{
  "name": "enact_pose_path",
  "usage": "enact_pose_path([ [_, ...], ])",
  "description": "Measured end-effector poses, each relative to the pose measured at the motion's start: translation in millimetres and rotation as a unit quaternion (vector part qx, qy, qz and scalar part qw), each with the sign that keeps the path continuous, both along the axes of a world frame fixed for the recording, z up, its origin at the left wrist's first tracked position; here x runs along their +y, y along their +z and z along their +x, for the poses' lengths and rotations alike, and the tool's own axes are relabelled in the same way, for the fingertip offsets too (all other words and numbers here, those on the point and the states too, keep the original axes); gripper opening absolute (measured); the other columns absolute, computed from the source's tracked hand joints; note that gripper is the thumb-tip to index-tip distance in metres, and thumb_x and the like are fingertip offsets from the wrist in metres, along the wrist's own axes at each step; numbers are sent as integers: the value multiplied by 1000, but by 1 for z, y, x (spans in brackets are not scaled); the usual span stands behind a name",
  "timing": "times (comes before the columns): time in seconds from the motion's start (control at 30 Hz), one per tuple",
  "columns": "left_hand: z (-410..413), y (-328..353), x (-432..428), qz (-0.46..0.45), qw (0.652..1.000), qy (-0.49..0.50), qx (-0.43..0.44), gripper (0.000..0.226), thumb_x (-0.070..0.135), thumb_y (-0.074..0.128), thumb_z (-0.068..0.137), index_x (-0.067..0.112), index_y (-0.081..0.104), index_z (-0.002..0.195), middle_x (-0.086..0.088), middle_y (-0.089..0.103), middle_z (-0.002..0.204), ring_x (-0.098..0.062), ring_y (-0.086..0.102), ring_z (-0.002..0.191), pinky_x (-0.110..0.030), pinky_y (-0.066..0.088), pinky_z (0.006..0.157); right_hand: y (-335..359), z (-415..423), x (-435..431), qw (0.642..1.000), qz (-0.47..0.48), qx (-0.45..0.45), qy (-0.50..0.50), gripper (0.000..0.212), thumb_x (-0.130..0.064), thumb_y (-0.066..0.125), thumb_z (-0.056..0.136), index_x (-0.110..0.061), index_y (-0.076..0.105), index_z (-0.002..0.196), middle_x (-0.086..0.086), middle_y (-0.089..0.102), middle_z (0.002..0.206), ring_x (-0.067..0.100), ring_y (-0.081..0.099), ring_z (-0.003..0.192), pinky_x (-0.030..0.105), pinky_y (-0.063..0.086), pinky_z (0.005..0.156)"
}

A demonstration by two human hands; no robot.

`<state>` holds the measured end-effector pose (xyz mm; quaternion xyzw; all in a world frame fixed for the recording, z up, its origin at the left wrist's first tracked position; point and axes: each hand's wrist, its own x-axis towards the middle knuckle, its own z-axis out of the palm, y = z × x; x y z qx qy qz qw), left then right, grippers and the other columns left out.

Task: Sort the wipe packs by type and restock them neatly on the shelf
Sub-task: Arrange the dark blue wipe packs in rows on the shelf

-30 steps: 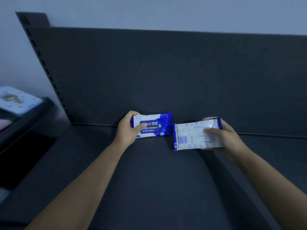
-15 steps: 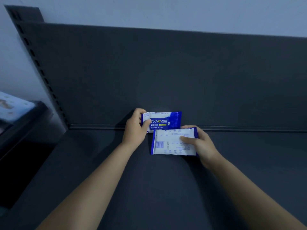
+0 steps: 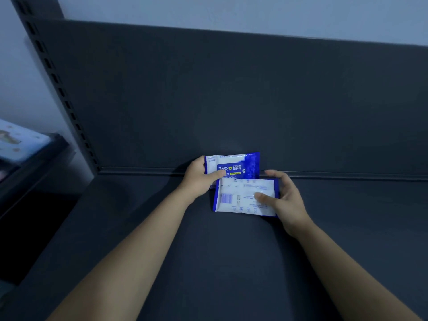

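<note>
I am holding two wipe packs at the back of the dark shelf (image 3: 231, 262), near the middle of the frame. My left grip (image 3: 199, 179) is grasping the blue pack (image 3: 238, 166) by its left end, with my thumb on the front. My right grip (image 3: 287, 200) is grasping the white pack (image 3: 243, 196) by its right end, thumb on top and fingers round the edge.

The blue pack is sitting against the back wall (image 3: 231, 100). Its long side is running left to right across the frame, and its front is facing me with the words the right way up. The white pack is just below it in the frame and is covering its bottom edge. It is running left to right too, tipped a little. It is showing me its back, with the barcode end pointing to the left of the frame. I cannot tell if it is touching the shelf yet.

I think both packs are the same kind, so they belong together. To do this well, I should be turning the white pack so its front shows. Then I should be lining up the edges and setting it down gently. My left grip should be steadying the blue pack so it does not fall over.
</note>
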<state>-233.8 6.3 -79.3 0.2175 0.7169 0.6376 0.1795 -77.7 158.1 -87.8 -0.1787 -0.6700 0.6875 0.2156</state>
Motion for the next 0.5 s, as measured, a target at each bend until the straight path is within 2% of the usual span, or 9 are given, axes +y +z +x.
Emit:
enact_pose_path([
  [0.13, 2, 9, -4, 32, 999, -11, -29, 26, 3, 69, 85, 15, 56, 106, 0, 71, 100, -10, 69, 85, -20, 55, 61, 2, -1, 5, 999, -53, 3, 2, 50, 14, 67, 78, -18, 57, 114, 2, 71, 94, 17, 69, 83, 30, 56, 64],
  [0.27, 7, 22, 5, 15, 998, -58, -7, 26, 1, 69, 85, 14, 60, 105, 1, 73, 96, -10, 71, 82, -20, 56, 64, 11, 8, 14, 992, -127, 6, -14, 48, 12, 65, 78, -19, 58, 115, 3, 70, 92, 19, 68, 79, 33, 57, 62],
  [0.4, 31, 36, 37, 10, 994, -110, -2, 28, -2, 69, 84, 11, 63, 108, -3, 74, 96, -12, 72, 80, -21, 55, 59, 19, 40, 41, 990, -133, -6, -49, 37, 9, 67, 78, -4, 61, 112, 13, 71, 100, 28, 69, 83, 37, 57, 70],
  [0.5, 61, 44, 73, 13, 989, -145, 5, 26, -3, 67, 84, 11, 62, 106, -2, 74, 95, -12, 72, 79, -22, 56, 59, 22, 75, 79, 989, -127, -23, -73, 32, 5, 66, 79, 0, 63, 111, 19, 70, 103, 30, 68, 85, 38, 57, 73],
])
